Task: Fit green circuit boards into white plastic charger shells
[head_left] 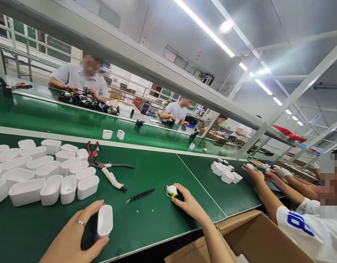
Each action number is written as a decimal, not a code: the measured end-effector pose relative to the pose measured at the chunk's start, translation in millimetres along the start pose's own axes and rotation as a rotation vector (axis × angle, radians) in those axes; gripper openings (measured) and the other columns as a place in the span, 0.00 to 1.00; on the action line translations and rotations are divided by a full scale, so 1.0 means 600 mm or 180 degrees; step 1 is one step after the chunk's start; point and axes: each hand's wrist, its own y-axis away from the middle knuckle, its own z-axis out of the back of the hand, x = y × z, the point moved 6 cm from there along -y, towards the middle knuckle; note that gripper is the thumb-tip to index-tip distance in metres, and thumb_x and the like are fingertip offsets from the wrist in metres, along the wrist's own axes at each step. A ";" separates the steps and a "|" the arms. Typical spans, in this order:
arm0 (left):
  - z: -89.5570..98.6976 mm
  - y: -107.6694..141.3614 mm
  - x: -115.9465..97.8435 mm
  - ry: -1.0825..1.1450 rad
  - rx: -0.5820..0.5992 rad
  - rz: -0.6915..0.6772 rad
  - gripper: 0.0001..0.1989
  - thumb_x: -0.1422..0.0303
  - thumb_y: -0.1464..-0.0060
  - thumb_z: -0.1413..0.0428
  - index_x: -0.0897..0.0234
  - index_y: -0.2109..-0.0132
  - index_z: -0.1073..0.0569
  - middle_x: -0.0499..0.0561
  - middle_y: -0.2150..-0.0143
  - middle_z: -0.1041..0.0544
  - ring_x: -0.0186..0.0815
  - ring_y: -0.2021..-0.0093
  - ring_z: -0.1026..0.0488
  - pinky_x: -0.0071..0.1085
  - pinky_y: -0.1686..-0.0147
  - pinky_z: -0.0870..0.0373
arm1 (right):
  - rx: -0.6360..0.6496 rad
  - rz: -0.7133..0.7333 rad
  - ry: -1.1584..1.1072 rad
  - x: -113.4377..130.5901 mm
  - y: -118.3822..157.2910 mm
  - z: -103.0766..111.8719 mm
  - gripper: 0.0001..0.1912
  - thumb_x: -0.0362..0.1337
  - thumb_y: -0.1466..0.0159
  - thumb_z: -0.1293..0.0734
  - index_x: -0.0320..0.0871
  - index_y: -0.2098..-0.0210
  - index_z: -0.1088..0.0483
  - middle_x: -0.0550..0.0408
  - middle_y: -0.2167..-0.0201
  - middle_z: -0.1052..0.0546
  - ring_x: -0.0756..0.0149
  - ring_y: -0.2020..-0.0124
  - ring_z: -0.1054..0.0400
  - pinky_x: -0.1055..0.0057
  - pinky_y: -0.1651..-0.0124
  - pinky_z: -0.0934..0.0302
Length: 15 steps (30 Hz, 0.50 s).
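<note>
Fingers of left hand [72,233]: closed around a white plastic case [104,221], gripping it.
Fingers of right hand [189,201]: bent over a small white part [171,189] lying on a green circuit board [167,192], touching it; whether they grip it, I cannot tell.
Case position: long axis pointing away from the person, tilted slightly rightward, hollow side showing, nothing visible inside.
Containers: more white cases [26,191] grouped open side up on the green surface [146,219], left of the hands, nothing visible in them.
Tools: tweezers [141,195] lying between the hands; pliers [93,153] farther off.
</note>
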 end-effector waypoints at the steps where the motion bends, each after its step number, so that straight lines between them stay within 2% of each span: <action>1: 0.003 0.000 -0.004 0.0027 -0.0043 0.0024 0.24 0.60 0.58 0.51 0.59 0.51 0.40 0.53 0.53 0.32 0.41 0.55 0.33 0.28 0.68 0.31 | -0.0050 -0.0022 -0.0060 -0.002 -0.002 0.002 0.25 0.38 0.55 0.36 0.38 0.57 0.35 0.46 0.51 0.37 0.59 0.48 0.46 0.63 0.46 0.55; 4: 0.010 0.000 -0.011 0.0110 0.0011 0.0119 0.23 0.64 0.61 0.49 0.59 0.53 0.37 0.52 0.56 0.30 0.41 0.57 0.32 0.30 0.64 0.32 | -0.0226 -0.0055 -0.0300 0.002 -0.006 0.007 0.20 0.40 0.58 0.34 0.40 0.66 0.32 0.45 0.56 0.33 0.54 0.51 0.42 0.59 0.47 0.54; 7: 0.009 0.000 -0.018 0.0242 0.0230 0.0121 0.21 0.67 0.61 0.49 0.57 0.54 0.37 0.50 0.55 0.31 0.39 0.56 0.33 0.32 0.59 0.34 | -0.0317 -0.0002 -0.0678 0.039 0.010 -0.002 0.20 0.44 0.55 0.37 0.41 0.64 0.36 0.47 0.62 0.29 0.57 0.58 0.36 0.61 0.52 0.46; 10: 0.010 -0.002 -0.025 0.0435 0.0217 -0.0169 0.20 0.70 0.60 0.50 0.55 0.55 0.37 0.49 0.51 0.35 0.38 0.55 0.35 0.30 0.58 0.35 | -0.0272 0.0234 -0.1138 0.112 0.058 -0.034 0.20 0.44 0.49 0.40 0.42 0.59 0.42 0.51 0.65 0.28 0.64 0.64 0.32 0.69 0.60 0.39; 12: 0.011 -0.003 -0.027 0.0620 0.0137 -0.0390 0.19 0.73 0.60 0.51 0.56 0.56 0.36 0.50 0.50 0.37 0.37 0.53 0.36 0.29 0.58 0.36 | -0.0316 0.0636 -0.1344 0.173 0.099 -0.059 0.18 0.36 0.50 0.38 0.43 0.60 0.41 0.53 0.67 0.27 0.66 0.67 0.32 0.72 0.63 0.38; 15: 0.007 -0.004 -0.019 0.1178 0.0215 -0.0256 0.19 0.74 0.62 0.50 0.60 0.58 0.39 0.52 0.56 0.33 0.37 0.57 0.33 0.29 0.62 0.34 | -0.0357 0.1163 -0.1195 0.242 0.146 -0.103 0.21 0.27 0.54 0.39 0.46 0.59 0.40 0.60 0.74 0.29 0.71 0.72 0.34 0.78 0.66 0.38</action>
